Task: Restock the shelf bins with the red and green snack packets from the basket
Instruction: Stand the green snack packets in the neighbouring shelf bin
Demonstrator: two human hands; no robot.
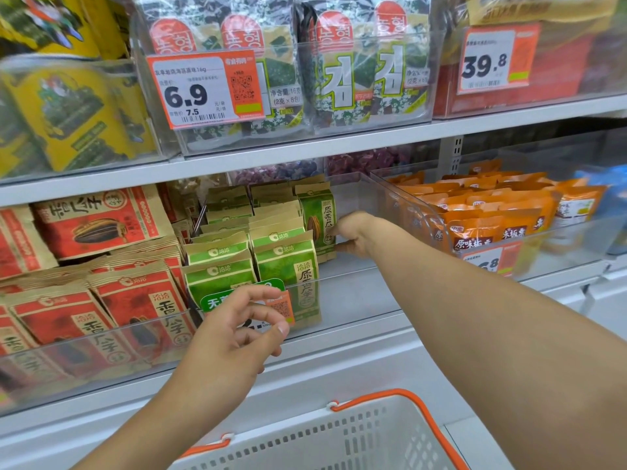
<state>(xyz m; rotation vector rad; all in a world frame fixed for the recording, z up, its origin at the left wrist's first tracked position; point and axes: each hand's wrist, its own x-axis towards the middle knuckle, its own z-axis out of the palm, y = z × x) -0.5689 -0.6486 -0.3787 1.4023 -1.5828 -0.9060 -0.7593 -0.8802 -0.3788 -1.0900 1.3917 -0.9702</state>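
Observation:
My right hand [353, 234] reaches deep into the clear middle bin [356, 279] and pinches the right edge of an upright green snack packet [319, 220] at the back of the row. Several more green packets [285, 262] stand in two rows in front of it. Red snack packets [135, 300] fill the bin to the left. My left hand [237, 334] hovers in front of the middle bin's price label, fingers loosely curled, holding nothing. The white basket with orange rim [339, 435] is below at the bottom edge; its inside is barely visible.
The right half of the middle bin floor is bare. A bin of orange packets [492, 212] stands to the right. The upper shelf holds seaweed packs [356, 62] and yellow packs [68, 113] behind price tags. A white ledge [339, 364] runs below the bins.

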